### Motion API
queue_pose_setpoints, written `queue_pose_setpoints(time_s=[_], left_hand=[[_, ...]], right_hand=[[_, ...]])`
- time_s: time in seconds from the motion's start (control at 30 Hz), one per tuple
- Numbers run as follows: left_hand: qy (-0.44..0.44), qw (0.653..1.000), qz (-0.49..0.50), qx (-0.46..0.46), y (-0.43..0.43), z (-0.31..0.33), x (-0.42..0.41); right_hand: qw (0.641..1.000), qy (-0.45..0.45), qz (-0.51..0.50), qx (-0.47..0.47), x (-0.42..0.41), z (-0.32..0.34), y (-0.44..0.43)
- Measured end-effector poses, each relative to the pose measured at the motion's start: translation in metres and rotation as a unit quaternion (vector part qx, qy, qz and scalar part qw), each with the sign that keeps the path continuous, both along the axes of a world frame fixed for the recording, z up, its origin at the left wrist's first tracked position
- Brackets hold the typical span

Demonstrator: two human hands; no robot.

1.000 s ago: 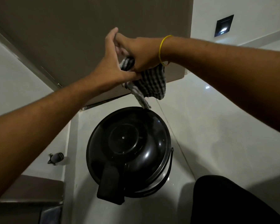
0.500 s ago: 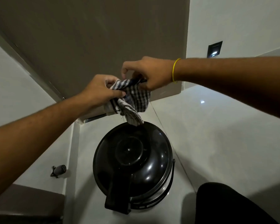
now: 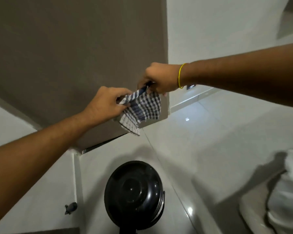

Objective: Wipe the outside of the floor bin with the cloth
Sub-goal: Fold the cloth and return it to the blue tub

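Observation:
A round black floor bin (image 3: 134,195) with a glossy domed lid stands on the white tiled floor at the bottom centre; its pedal is cut off by the lower edge. Well above it, a blue-and-white checked cloth (image 3: 142,110) hangs between both hands. My left hand (image 3: 107,103) pinches the cloth's left edge. My right hand (image 3: 161,78), with a yellow band at the wrist, grips its top right corner. The cloth does not touch the bin.
A brown door (image 3: 74,56) fills the upper left, its lower edge just behind the bin. A small dark door stopper (image 3: 71,207) sits on the floor to the left. A white toilet (image 3: 277,200) is at the lower right. White wall rises behind.
The view has tilted up and the bin now sits lower in frame. The hands have spread the cloth slightly apart, and the white toilet has come into view at the right.

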State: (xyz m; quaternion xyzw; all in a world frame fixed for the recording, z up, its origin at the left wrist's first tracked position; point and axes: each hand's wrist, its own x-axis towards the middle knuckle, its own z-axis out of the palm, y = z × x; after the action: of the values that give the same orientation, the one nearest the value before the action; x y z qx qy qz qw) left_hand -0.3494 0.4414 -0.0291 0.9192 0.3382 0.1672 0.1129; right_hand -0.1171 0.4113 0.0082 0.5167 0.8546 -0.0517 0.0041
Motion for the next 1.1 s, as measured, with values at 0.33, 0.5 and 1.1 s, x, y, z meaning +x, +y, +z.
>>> queue_pose_setpoints(time_s=[0.33,0.5,1.1], left_hand=[[-0.029,0.993,-0.018,0.111,-0.098,0.199,0.201],[-0.028,0.995,-0.048,0.079,-0.208,0.206,0.312],[0.212,0.910,-0.276,-0.227,-0.586,-0.044,0.394]], right_hand=[[0.988,0.046,-0.130,0.067,0.180,0.210,-0.138],[0.973,0.090,-0.202,0.060,0.273,0.225,-0.268],[0.889,0.030,-0.317,-0.329,0.359,-0.054,-0.651]])
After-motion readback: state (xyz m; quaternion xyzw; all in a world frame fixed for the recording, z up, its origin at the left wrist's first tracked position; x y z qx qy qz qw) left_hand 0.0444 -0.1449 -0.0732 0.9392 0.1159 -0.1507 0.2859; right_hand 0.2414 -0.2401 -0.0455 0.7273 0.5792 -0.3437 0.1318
